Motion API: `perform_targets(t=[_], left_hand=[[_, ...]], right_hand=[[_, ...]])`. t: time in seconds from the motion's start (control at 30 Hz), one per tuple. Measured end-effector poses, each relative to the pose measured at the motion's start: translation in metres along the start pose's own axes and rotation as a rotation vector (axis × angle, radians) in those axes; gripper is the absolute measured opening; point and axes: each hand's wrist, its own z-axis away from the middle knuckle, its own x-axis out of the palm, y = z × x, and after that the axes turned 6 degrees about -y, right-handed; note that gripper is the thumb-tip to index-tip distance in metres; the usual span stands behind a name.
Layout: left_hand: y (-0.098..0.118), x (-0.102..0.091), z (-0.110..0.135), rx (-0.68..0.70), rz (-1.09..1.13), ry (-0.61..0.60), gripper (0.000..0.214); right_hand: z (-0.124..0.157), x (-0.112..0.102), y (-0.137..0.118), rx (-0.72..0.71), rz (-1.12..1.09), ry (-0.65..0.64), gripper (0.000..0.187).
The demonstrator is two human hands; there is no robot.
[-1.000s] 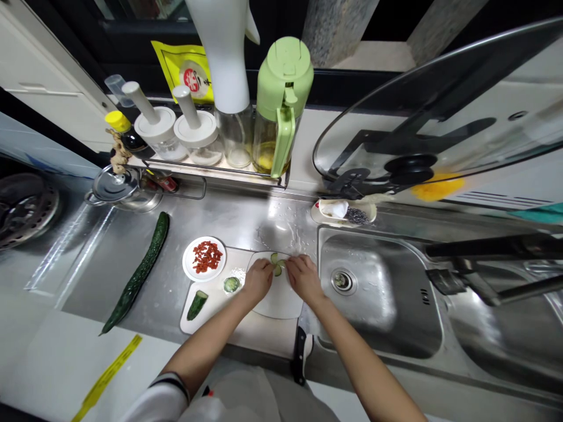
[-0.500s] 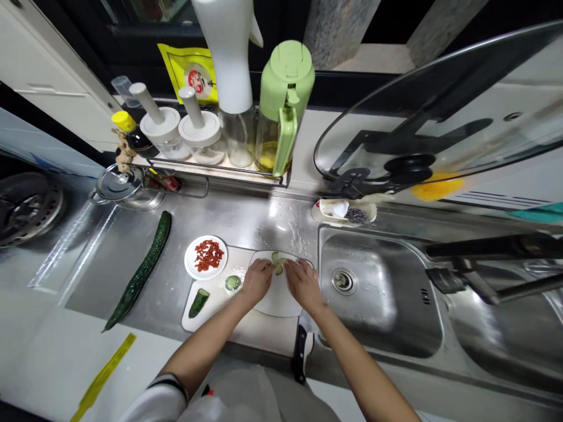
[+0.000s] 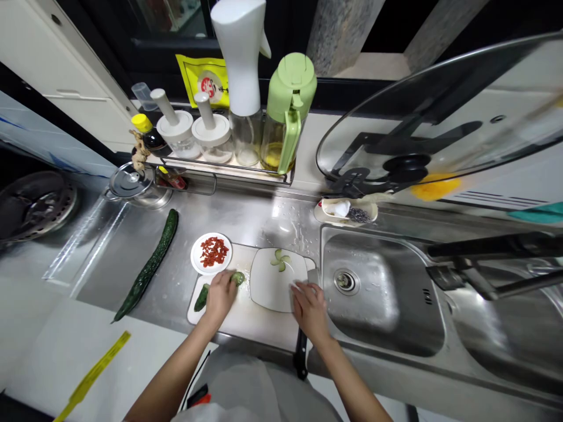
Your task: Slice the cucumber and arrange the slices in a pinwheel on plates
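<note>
- Since the earlier frame, the left hand (image 3: 221,296) has moved from the plate (image 3: 272,290) to the cut cucumber slices (image 3: 238,278), left of centre; the right hand (image 3: 311,308) has slid down to the plate's right edge.
- Done so far: thin green pieces (image 3: 280,259) fan out near the plate's top, mid-frame.
- Left over: the cut slices and 1 cucumber chunk (image 3: 201,298) on the cutting board (image 3: 246,322).
- Left fingers curl downward, touching the slices; whether they grip any, I cannot tell.
- Right hand is palm-down, open, fingers loosely extended.
</note>
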Motion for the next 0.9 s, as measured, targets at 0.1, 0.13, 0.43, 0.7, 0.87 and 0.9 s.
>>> perform_targets(t=[0.1, 0.13, 0.43, 0.7, 0.87, 0.9], left_hand=[[-0.009, -0.003, 0.008, -0.083, -0.035, 0.001, 0.031], [-0.010, -0.003, 0.010, -0.098, -0.042, -0.004, 0.032], [-0.006, 0.009, 0.002, -0.145, -0.056, -0.048, 0.028], [-0.008, 0.014, -0.006, -0.224, -0.005, 0.017, 0.013], [-0.006, 0.012, -0.009, -0.259, 0.032, 0.000, 0.009], [-0.006, 0.011, -0.010, -0.259, 0.037, -0.010, 0.009]], right_hand=[[0.007, 0.005, -0.009, -0.007, -0.036, 0.006, 0.030], [0.009, 0.006, -0.011, -0.013, -0.045, 0.006, 0.031], [0.020, 0.010, -0.029, -0.034, -0.054, -0.006, 0.029], [0.027, 0.012, -0.033, -0.033, -0.050, -0.011, 0.027], [0.028, 0.011, -0.035, -0.031, -0.074, -0.016, 0.027], [0.028, 0.012, -0.036, -0.031, -0.079, -0.014, 0.027]])
